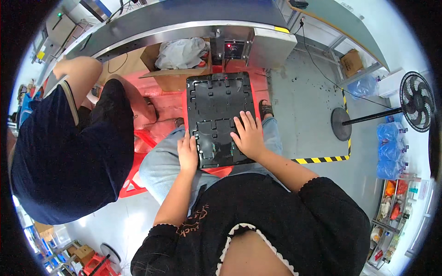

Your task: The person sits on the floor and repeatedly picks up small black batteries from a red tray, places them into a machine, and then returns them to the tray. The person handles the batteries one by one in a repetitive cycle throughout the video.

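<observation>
A glossy black moulded plastic tray (216, 99) with square recesses lies across my lap, over my light blue jeans. My left hand (187, 154) grips the tray's near left edge, fingers curled onto the rim. My right hand (249, 135) lies flat on the tray's near right part, fingers spread and pointing away from me. Nothing is held in the right hand. The tray's near right corner is hidden under it.
A person in a dark blue shirt (60, 152) sits close on my left. A red plastic pallet (152, 115), an open cardboard box (177, 69) with grey cloth and a conveyor (184, 23) lie ahead. A standing fan (414, 102) and bagged bottles (391, 147) are at right.
</observation>
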Tool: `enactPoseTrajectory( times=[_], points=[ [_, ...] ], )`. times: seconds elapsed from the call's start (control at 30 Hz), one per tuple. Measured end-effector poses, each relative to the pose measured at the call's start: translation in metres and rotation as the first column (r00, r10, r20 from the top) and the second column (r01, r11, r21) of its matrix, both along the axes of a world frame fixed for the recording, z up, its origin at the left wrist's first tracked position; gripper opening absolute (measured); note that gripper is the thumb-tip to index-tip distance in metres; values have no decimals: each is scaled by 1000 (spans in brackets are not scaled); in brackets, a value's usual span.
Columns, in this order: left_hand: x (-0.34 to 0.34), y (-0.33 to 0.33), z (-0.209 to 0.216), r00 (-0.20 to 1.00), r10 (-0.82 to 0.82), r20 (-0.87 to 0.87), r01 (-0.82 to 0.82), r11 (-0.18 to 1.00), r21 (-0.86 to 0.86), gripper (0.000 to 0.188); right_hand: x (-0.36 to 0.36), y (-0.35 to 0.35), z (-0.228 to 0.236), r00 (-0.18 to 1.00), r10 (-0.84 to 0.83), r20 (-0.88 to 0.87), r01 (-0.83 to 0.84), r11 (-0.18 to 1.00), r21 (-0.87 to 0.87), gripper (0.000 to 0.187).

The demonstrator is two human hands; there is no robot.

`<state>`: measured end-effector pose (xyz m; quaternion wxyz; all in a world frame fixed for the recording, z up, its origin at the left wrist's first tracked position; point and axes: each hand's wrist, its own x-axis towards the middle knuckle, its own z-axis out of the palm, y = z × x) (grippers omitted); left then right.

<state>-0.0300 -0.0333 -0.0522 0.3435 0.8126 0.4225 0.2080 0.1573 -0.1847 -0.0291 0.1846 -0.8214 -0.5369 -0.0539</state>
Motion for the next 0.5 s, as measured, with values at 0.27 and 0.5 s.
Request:
enactPoseTrajectory(
  times=[0.27,0.5],
  points=[
    [3,-10,-9,995,65,72,-65,998,-11,41,0,-2,-1,1000,-10,-8,9,1000,-30,54],
    [-2,-4,-24,989,117,87,-108,989,-99,43,2,0,-8,1000,3,-10,-3,1000,30,54]
  ],
)
